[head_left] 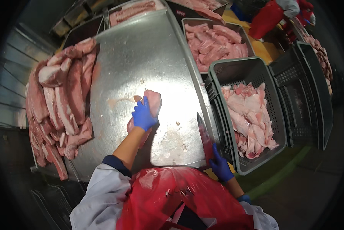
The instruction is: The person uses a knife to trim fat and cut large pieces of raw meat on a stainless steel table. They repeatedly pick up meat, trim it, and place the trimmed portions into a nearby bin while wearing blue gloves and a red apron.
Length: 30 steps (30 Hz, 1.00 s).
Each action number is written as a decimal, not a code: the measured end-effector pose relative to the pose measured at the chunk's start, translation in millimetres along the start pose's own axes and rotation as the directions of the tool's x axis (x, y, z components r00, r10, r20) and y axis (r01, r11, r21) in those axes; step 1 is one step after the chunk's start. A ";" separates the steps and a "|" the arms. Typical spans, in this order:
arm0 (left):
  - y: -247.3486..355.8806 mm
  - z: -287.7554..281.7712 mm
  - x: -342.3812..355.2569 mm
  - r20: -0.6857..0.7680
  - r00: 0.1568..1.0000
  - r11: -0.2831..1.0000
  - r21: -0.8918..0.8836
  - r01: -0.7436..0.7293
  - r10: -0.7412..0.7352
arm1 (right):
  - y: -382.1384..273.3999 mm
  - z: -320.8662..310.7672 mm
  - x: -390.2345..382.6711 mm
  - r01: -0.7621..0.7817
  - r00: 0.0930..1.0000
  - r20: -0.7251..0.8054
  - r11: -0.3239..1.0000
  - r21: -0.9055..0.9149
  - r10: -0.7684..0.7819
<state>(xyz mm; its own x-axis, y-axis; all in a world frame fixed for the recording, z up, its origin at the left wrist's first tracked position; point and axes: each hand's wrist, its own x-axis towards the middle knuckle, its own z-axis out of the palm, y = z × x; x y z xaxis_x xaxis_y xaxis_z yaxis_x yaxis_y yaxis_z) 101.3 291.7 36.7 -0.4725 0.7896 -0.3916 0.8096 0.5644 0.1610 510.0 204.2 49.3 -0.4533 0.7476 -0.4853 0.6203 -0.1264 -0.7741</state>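
A cut of pink meat [153, 100] lies on the metal table in front of me. My left hand [144, 115], in a blue glove, is closed over the middle of it, and the cut shows on both sides of the hand. At the table's right edge a knife [204, 134] points away from me, its blade reflecting red. My right hand [220, 165], also in a blue glove, is closed around its handle, which the fingers mostly hide. A small brownish scrap [137, 98] sits beside my left fingertips.
A heap of long meat cuts [61, 96] covers the left side of the metal table [141, 50]. On the right stands a grey crate [244, 63] of pale fatty trimmings [250, 115]. Behind it is a bin of meat pieces [214, 42]. A person in a red apron [265, 19] is at far right.
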 end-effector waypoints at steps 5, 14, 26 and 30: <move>-59.2 -7.8 30.1 0.112 0.991 0.931 -0.365 -0.027 0.072 | -1.1 1.4 12.9 -0.047 0.993 0.114 0.999 0.016 0.045; 86.7 -116.3 122.9 -0.501 0.740 0.208 -0.746 -0.632 0.449 | -20.5 0.4 69.9 0.193 0.980 0.074 0.975 -0.107 -0.186; -114.7 -203.3 196.6 -0.654 0.691 0.874 -0.095 -0.477 0.306 | -35.3 20.0 72.8 0.081 0.994 -0.064 0.982 -0.172 -0.094; -337.1 -283.4 151.4 -0.933 0.327 0.988 -0.127 0.085 -0.148 | -18.1 51.2 70.8 0.288 0.928 -0.131 0.894 -0.342 -0.349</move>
<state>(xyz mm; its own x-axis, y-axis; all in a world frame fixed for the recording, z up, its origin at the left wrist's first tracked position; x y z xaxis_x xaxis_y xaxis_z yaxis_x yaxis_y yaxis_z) -341.8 289.3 179.9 -0.5993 0.3997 0.6936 0.7157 0.6557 0.2405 433.9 226.0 8.2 -0.5530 0.8234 -0.1270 0.6434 0.3253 -0.6930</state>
